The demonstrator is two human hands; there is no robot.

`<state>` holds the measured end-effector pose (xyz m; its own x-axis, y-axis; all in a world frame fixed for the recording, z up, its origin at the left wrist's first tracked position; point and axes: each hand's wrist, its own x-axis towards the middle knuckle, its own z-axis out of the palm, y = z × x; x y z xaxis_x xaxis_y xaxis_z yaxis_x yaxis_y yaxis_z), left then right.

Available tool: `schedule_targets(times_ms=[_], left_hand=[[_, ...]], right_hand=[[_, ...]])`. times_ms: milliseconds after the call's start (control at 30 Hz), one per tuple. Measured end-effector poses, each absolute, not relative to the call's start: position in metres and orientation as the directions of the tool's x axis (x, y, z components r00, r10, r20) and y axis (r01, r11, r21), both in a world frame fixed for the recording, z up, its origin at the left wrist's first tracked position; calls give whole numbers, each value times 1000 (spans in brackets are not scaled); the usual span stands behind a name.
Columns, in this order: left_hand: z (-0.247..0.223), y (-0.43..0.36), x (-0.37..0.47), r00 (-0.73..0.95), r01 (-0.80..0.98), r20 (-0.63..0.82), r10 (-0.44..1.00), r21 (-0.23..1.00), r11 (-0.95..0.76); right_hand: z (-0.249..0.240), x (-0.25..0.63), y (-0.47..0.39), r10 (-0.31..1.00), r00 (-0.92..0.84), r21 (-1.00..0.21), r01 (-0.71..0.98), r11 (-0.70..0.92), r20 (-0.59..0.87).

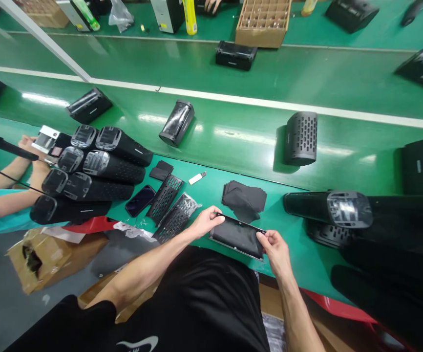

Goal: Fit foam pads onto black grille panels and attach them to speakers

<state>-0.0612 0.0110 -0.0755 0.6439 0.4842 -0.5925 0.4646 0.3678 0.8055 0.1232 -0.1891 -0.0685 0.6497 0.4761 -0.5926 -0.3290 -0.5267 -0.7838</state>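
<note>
both hands [207, 222] [275, 249] pinch the black panel [238, 236] at its ends over the counter's near edge [301, 274]; one slack thumb could drop it.

We see: phone [140, 200] left of our fingers [215, 217] | torn cardboard box [55, 256] farther left, lower down | yellow bottle [190, 17] and divided carton [258, 39] well beyond them | co-worker's hand [27, 143] far left

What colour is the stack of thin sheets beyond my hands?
Black thin sheets, seen in the head view.
</note>
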Motion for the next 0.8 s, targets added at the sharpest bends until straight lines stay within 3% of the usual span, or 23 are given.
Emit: schedule_targets(times_ms=[267,500,800], left_hand=[[-33,20,-52,681,250,-591,433,743,621],[-31,19,-52,655,182,-590,473,730,658],[-35,17,-57,660,233,-572,487,772,591]], right_hand=[[-15,128,-183,478,552,-715,-640,-282,-683],[-12,124,-181,468,554,-712,-638,-292,-688],[-9,120,-183,479,549,-715,-635,-294,-685]])
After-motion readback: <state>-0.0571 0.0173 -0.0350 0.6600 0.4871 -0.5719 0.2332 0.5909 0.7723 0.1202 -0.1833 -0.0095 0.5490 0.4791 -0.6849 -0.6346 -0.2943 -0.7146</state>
